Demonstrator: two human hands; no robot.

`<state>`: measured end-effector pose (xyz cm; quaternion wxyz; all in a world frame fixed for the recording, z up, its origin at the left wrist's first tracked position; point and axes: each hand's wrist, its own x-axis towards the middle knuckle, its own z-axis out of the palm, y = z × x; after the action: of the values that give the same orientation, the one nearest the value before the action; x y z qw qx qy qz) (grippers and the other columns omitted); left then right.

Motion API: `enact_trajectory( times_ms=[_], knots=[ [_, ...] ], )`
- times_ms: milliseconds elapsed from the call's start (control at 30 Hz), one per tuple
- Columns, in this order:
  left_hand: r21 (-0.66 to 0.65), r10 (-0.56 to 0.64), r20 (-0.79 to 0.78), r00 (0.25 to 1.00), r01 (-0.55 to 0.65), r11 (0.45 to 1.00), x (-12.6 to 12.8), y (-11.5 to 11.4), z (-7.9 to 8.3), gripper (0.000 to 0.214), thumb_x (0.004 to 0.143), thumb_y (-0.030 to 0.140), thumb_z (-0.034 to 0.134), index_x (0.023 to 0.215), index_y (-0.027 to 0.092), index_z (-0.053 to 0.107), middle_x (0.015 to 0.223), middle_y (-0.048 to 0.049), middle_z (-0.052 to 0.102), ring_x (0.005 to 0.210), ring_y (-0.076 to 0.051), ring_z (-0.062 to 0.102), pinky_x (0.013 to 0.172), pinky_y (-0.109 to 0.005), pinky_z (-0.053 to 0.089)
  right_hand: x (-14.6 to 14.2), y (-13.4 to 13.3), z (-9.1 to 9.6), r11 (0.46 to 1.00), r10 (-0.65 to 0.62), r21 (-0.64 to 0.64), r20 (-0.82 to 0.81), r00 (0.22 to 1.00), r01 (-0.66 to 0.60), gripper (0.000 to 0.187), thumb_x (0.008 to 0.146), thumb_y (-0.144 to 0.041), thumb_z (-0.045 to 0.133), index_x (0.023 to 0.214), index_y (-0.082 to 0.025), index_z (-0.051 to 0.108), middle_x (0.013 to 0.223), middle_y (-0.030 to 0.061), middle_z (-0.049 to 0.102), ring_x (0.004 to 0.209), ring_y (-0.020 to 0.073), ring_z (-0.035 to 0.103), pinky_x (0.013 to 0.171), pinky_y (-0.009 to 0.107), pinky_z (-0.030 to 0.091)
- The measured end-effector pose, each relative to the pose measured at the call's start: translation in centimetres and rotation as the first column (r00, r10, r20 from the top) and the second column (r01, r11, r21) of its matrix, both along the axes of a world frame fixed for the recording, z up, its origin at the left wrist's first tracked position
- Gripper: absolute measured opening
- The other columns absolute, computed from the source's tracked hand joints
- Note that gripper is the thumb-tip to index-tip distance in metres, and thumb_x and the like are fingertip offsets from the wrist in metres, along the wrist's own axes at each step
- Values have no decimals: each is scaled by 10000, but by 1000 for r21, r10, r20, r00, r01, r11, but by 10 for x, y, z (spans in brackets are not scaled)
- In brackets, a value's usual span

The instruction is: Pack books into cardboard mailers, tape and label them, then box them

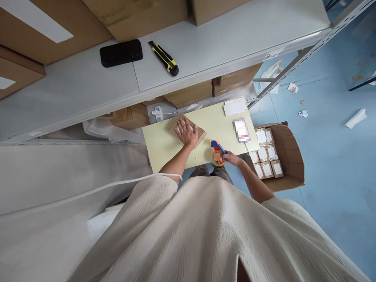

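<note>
My left hand [186, 132] lies flat on a small cardboard box [188, 129] on the pale yellow table [164, 145], while my right hand [232, 158] grips a tape dispenser [217, 153] at the table's near edge. To my right an open carton [289, 152] on the blue floor [331, 156] holds rows of small boxes [266, 156]. On the grey shelf [205, 51] above lie a black phone [121, 53] and what looks like a yellow-and-black utility knife [163, 58].
</note>
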<state>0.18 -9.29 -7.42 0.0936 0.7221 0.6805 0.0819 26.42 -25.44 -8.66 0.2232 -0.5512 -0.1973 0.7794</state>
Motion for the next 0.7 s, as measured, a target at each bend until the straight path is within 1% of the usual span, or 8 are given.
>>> enact_trajectory(
  times_ms=[100,200,300,400,467,567,633,700],
  knots=[
    [-7,167,38,985,-167,986,6,-1,-8,797,1197,559,200,1895,177,143,1916,-215,238,1824,-354,111,1421,-773,152,-18,10,-5,1000,11,-17,-57,998,-12,441,671,-370,907,1062,-221,766,932,72,805,914,276,739,807,356,595],
    [-79,219,104,970,-211,974,4,-1,-12,793,1194,526,230,1896,172,122,1924,-220,186,1823,-373,101,1406,-795,166,-26,12,-8,1000,17,-22,-80,997,-19,433,680,-379,908,1058,-223,765,928,61,796,877,249,722,770,328,580],
    [-169,134,43,990,-125,978,-9,-1,-7,818,1184,520,288,1896,163,102,1937,-215,110,1825,-389,42,1398,-808,160,-25,9,-12,999,43,-7,-79,996,-44,444,679,-362,930,1065,-213,772,920,63,795,897,258,725,786,342,590],
    [-177,-137,36,990,141,974,-28,2,6,850,1158,536,413,1892,188,162,1950,-183,90,1825,-388,-6,1417,-786,95,-24,5,-16,994,105,11,-49,993,-105,466,663,-348,942,1081,-206,793,940,56,807,936,269,730,797,347,593],
    [-198,-396,93,913,407,892,-40,8,16,862,1125,529,507,1875,183,258,1954,-177,96,1824,-399,12,1431,-763,50,-23,1,-18,990,138,16,-32,990,-138,497,652,-358,940,1107,-211,803,969,44,813,943,263,727,786,337,585],
    [-267,-695,165,700,710,651,-51,18,26,863,1072,559,613,1836,226,389,1954,-141,155,1826,-383,73,1457,-692,36,-23,-5,-21,988,157,8,-28,987,-157,537,643,-385,935,1138,-217,811,989,34,815,941,254,725,778,327,577],
    [-299,-789,200,580,803,515,-51,21,27,873,1031,584,672,1813,271,443,1950,-109,203,1823,-364,124,1473,-632,49,-22,-8,-21,988,156,9,-40,987,-156,543,644,-389,937,1143,-215,813,995,33,815,941,249,727,790,325,578],
    [-313,-819,206,535,829,463,-48,22,25,863,1024,572,676,1807,282,457,1944,-95,232,1819,-349,160,1480,-596,60,-22,-10,-21,989,148,14,-60,987,-147,528,649,-383,943,1131,-211,811,1007,39,818,953,249,731,817,330,585]
  ],
)
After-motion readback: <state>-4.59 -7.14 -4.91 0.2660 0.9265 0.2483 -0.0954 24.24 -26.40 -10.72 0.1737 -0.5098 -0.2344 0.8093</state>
